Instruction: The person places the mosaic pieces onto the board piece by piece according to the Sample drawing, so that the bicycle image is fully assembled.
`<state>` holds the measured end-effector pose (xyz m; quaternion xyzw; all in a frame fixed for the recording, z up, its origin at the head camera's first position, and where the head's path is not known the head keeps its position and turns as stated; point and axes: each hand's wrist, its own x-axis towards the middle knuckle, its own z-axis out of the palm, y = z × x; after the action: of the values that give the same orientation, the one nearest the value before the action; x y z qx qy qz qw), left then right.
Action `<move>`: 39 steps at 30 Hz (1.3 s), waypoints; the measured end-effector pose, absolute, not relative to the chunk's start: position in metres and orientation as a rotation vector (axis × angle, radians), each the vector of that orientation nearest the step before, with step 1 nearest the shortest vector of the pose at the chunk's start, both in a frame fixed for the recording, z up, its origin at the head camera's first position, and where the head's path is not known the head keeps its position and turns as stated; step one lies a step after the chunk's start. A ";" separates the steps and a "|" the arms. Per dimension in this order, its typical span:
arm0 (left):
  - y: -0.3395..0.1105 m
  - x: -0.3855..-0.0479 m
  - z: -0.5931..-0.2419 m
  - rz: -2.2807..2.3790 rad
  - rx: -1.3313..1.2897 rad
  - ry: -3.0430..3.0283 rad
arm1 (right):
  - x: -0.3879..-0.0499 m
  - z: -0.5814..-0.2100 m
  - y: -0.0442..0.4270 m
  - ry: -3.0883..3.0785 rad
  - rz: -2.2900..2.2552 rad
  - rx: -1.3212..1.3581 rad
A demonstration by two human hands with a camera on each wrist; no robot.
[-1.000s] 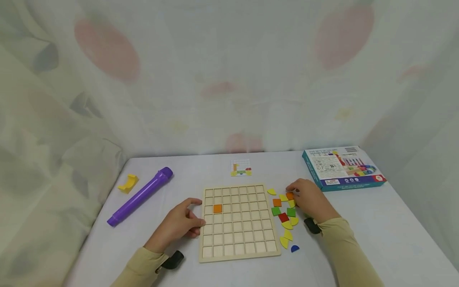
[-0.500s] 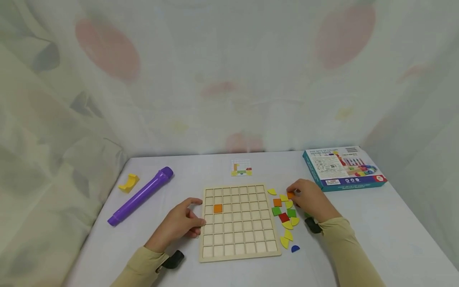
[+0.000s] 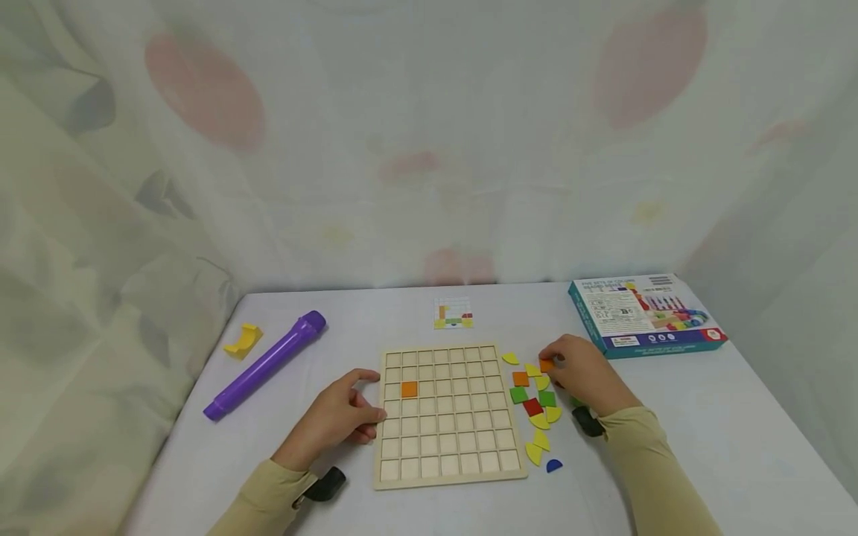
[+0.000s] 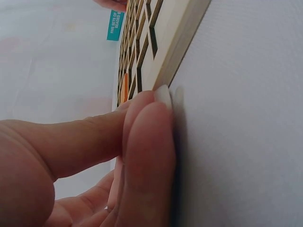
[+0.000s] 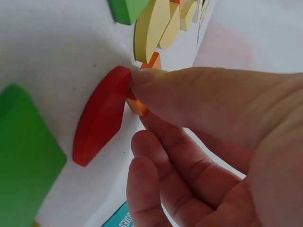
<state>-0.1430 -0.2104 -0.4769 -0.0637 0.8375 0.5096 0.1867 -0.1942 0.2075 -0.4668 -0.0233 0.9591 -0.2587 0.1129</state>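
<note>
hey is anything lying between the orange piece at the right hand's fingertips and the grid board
Yes: a yellow piece lies left of the orange piece at the right hand, then an orange square nearer the grid board. Both look flat; lifting over them should probably work.

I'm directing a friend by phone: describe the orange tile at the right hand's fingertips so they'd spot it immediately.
In the head view, find the wooden grid board, then the loose tiles right of it. Near their far end, the right hand pinches the orange tile. No hand touches the other loose orange tile or the orange one in the board.
</note>
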 end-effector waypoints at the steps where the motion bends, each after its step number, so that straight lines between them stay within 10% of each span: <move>1: -0.210 -0.143 -0.477 1.432 -0.181 2.359 | -0.194 -0.467 0.207 2.811 -0.761 -0.060; 21: -0.210 -0.142 -0.475 1.422 -0.191 2.368 | -0.189 -0.457 0.191 2.841 -0.753 -0.192; 39: -0.210 -0.143 -0.478 1.437 -0.198 2.342 | -0.168 -0.457 0.053 2.872 -0.727 -0.837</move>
<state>-0.1429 -0.2102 -0.4783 -0.0704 0.8343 0.5119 0.1922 -0.1681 0.0528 -0.4573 -0.2717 0.9324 -0.2361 0.0313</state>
